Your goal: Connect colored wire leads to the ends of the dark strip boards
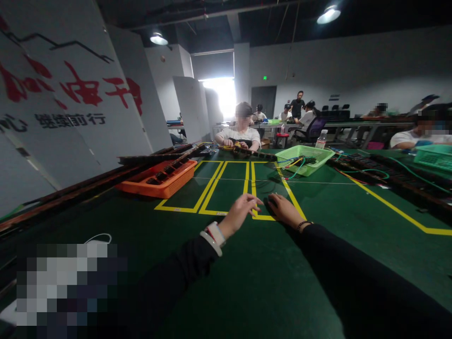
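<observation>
My left hand [242, 212] is over the dark green table [243, 273], near the inner yellow tape lines. Its fingers are loosely spread, and nothing shows between them. Just right of it, my right hand [284, 209] is palm down within the right taped section, its fingers stretched toward the left one. Under those fingers is a dark patch; whether it is shadow or a small thing is unclear. A white watch and pale bangle circle my left wrist, and a dark beaded bracelet my right.
Left of the tape [226, 162] is an orange basket [169, 186] with dark strips. A green basket [314, 165] with coloured wires stands back right, near a bottle [321, 140]. Dark long assemblies [381, 172] line the right side. Across the table a person [240, 134] works.
</observation>
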`<control>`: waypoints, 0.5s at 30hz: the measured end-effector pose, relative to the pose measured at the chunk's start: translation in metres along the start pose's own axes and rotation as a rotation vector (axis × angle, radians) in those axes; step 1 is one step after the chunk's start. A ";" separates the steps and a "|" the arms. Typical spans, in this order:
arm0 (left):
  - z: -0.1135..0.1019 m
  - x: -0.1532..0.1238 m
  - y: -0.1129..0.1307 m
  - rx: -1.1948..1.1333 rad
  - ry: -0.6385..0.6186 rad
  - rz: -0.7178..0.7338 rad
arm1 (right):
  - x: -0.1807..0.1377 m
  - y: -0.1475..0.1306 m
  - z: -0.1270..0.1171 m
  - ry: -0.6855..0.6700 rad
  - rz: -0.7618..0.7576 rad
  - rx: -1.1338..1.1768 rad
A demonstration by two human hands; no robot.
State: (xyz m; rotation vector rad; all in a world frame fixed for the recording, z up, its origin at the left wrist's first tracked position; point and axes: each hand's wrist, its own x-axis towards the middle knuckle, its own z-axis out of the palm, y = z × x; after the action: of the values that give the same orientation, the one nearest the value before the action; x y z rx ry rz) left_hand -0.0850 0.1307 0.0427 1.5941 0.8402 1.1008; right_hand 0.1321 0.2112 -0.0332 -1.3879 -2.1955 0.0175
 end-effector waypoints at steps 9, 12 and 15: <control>-0.230 0.054 0.015 0.838 0.811 0.240 | 0.001 -0.004 -0.002 -0.038 -0.018 -0.039; -0.294 0.041 0.026 1.402 0.944 0.066 | 0.001 -0.003 -0.001 -0.038 -0.030 -0.017; -0.341 0.028 0.035 1.593 0.913 -0.013 | 0.002 -0.003 0.000 -0.035 -0.033 -0.010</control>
State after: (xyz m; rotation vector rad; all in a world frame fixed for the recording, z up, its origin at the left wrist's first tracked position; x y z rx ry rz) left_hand -0.3949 0.2595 0.1186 2.1685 2.8067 1.1429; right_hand 0.1294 0.2113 -0.0319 -1.3664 -2.2498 0.0199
